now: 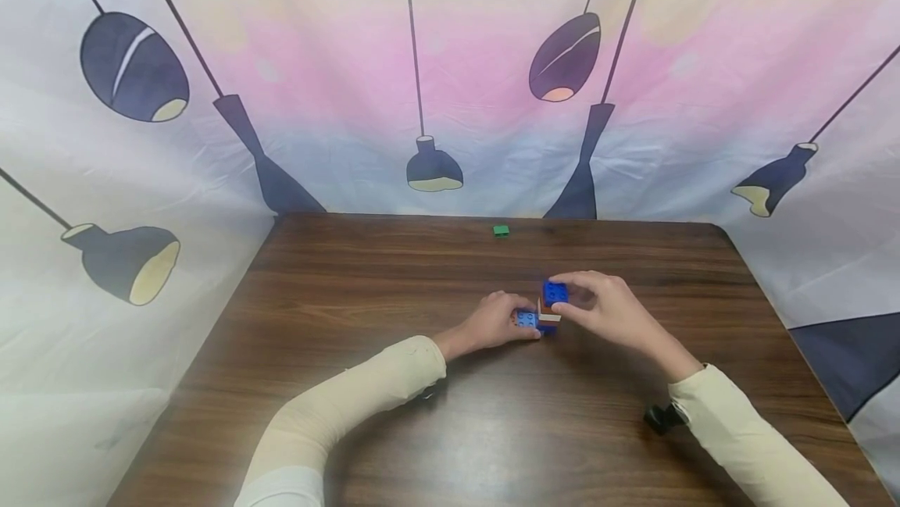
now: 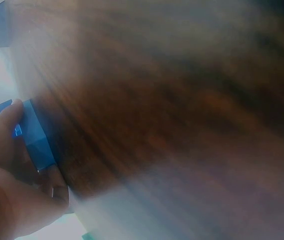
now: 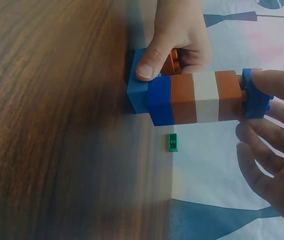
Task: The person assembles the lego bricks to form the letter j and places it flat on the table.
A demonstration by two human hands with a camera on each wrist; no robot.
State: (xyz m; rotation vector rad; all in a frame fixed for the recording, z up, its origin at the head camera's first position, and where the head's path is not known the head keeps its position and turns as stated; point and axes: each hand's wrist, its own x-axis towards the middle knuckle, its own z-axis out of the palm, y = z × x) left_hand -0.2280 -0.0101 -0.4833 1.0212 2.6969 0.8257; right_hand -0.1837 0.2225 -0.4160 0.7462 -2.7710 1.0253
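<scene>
A tower of toy building bricks stands on the table. In the right wrist view it has a lower dark blue brick (image 3: 159, 101), an orange brick (image 3: 182, 98), a white brick (image 3: 205, 97) and another orange brick (image 3: 228, 96). My right hand (image 1: 610, 310) pinches a blue brick (image 3: 255, 93) at the top, slightly tilted, with a narrow gap beneath. Beside the tower's foot, my left hand (image 1: 492, 321) grips a light blue brick (image 1: 526, 319), thumb on its near side. Another orange brick (image 3: 171, 62) shows partly behind that thumb.
A small green brick (image 1: 501, 231) lies near the far edge of the wooden table (image 1: 366, 265). Behind it hangs a cloth backdrop (image 1: 478, 85) printed with lamps. A black object (image 1: 659, 418) sits by the right cuff.
</scene>
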